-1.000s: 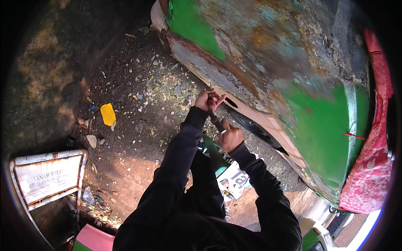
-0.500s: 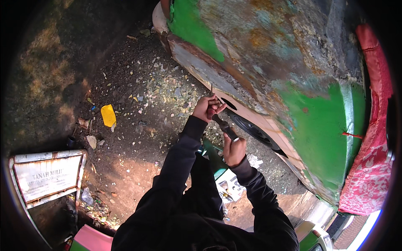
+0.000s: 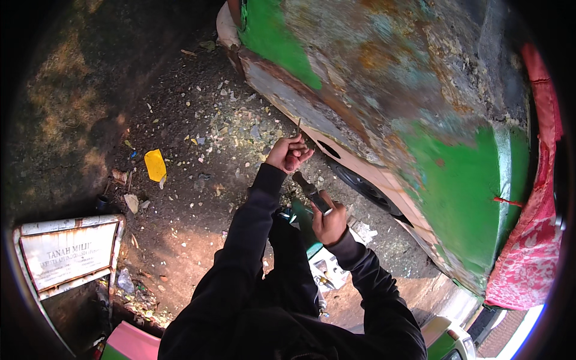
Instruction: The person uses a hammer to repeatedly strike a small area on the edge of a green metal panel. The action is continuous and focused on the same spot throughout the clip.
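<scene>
My left hand [image 3: 284, 155] is closed round a screwdriver-like tool, whose thin metal shaft [image 3: 299, 127] sticks up beyond my fingers. Its dark reddish butt shows in the palm, though its exact kind is unclear. My right hand [image 3: 330, 224] grips a hammer [image 3: 311, 191], its dark head just below and right of my left hand, apart from the tool. Beside both hands runs the lower edge of a vehicle body [image 3: 354, 157], pinkish with a dark oval hole [image 3: 328, 149]. Above it the panel [image 3: 384, 66] is rusty, scraped and patched with green paint.
A dark wheel [image 3: 365, 187] sits under the body edge. Paint flakes litter the ground [image 3: 198, 198] around a yellow scrap [image 3: 155, 165]. A rusty-framed white sign [image 3: 71, 255] stands at left. Red patterned cloth [image 3: 523, 270] hangs at right. Printed paper [image 3: 329, 267] lies by my legs.
Both hands have moved left, away from the body edge, with their tools. The oval hole shows more fully, and the hammer head sits lower and farther left.
</scene>
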{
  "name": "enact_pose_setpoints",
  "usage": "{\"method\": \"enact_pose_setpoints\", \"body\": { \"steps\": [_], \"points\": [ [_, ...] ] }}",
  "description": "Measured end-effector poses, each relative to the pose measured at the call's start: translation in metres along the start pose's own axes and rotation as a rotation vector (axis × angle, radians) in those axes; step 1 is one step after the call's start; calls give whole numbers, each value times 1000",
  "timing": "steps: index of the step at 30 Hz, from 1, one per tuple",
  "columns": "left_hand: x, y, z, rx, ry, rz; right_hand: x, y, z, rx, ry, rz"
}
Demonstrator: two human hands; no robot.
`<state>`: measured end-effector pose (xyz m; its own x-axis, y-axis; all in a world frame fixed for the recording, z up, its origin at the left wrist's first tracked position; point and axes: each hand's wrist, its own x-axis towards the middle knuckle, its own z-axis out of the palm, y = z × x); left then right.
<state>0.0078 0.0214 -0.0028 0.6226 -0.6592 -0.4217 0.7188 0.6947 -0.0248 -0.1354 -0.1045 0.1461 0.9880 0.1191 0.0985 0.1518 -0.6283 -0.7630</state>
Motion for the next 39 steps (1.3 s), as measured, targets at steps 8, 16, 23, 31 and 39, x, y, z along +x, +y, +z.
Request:
{"method": "enact_pose_setpoints", "body": {
  "steps": [8, 16, 23, 31, 39],
  "points": [
    [-6, -7, 3, 1, -39, -23, 5, 29, 31, -267, -92, -241],
    [-1, -1, 6, -53, -20, 4, 9, 2, 13, -126, -17, -370],
    [7, 2, 16, -124, 50, 16, 18, 3, 5, -250, 33, -225],
    [20, -7, 28, -100, 129, 119, 20, 3, -2, -322, 80, -156],
    [26, -4, 19, -75, 158, 98, 26, 5, 3, -302, 29, -133]
  ]
}}
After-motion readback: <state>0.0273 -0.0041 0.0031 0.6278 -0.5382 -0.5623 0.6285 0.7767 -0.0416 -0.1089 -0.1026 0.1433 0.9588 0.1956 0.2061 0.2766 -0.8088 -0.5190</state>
